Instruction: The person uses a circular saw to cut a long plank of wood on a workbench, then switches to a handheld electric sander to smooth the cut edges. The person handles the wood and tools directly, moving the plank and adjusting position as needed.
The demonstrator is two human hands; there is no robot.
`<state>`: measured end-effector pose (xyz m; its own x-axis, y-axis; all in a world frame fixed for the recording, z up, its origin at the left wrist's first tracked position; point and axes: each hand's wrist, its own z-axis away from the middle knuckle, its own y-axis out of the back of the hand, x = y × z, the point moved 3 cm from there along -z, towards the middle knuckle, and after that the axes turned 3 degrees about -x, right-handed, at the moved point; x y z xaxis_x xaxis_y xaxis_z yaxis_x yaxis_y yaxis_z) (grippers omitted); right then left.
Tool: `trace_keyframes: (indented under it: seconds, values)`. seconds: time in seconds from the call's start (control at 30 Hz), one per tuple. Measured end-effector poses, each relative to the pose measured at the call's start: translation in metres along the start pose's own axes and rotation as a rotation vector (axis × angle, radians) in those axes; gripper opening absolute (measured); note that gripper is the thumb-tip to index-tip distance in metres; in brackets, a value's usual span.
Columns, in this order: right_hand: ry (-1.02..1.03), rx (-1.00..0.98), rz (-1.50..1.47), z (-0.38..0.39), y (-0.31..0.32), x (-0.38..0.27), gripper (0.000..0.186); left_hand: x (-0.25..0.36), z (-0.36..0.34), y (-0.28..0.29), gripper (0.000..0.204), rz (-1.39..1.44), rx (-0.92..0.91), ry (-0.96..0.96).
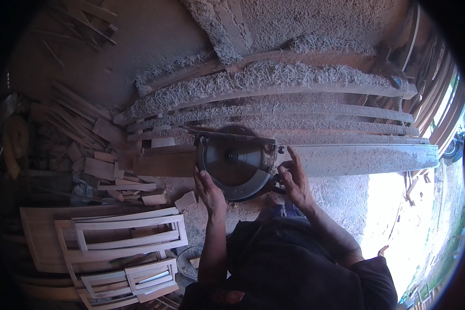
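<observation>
In front of my body, over the near wooden beam, is a circular saw (241,192) with its round blade (231,155) facing up toward me. A curved grey guard runs along the blade's lower right side, and a dark flat plate lies across its far edge. My left hand (209,192) grips the saw's lower left edge, its thumb on the rim and the other fingers mostly hidden beneath. At the right edge my right hand (295,185) holds the saw near a dark lever, with the index finger stretched toward the plate's corner.
Long beams (356,157) run left to right, several covered in wood shavings (274,77). Offcuts (101,168) pile up on the left. Pale wooden frames (132,223) lean at the lower left beside a round bucket (189,258). Bright daylight falls on the floor at the right.
</observation>
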<state>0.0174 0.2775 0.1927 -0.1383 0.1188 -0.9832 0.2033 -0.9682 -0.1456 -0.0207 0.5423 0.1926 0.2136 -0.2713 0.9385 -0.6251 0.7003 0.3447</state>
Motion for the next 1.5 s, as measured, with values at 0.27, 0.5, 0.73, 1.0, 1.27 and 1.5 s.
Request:
trace_keyframes:
  seconds: [0.27,0.5,0.73,1.0,1.27,1.5]
  values:
    - [-0.606,-0.425,-0.395,0.014,-0.009,-0.001,0.050,0.000,0.002,-0.001,0.064,0.026,0.000,0.007]
    - [-0.094,-0.570,0.418,-0.014,0.007,-0.007,0.042,-0.001,0.003,-0.001,0.067,0.054,-0.020,0.100]
    - [0.493,-0.415,1.116,-0.013,0.006,-0.022,0.025,0.007,0.005,-0.003,0.065,-0.033,0.007,0.014]
    - [-0.622,-0.517,-0.449,-0.006,0.006,-0.014,0.033,0.007,0.003,-0.002,0.062,0.037,0.005,0.005]
    - [0.354,-0.416,0.715,-0.009,0.007,-0.023,0.024,-0.001,0.006,0.007,0.059,0.048,0.052,0.167]
    - [-0.019,-0.403,0.172,-0.005,0.007,-0.011,0.034,0.003,0.008,0.005,0.055,0.221,0.027,0.156]
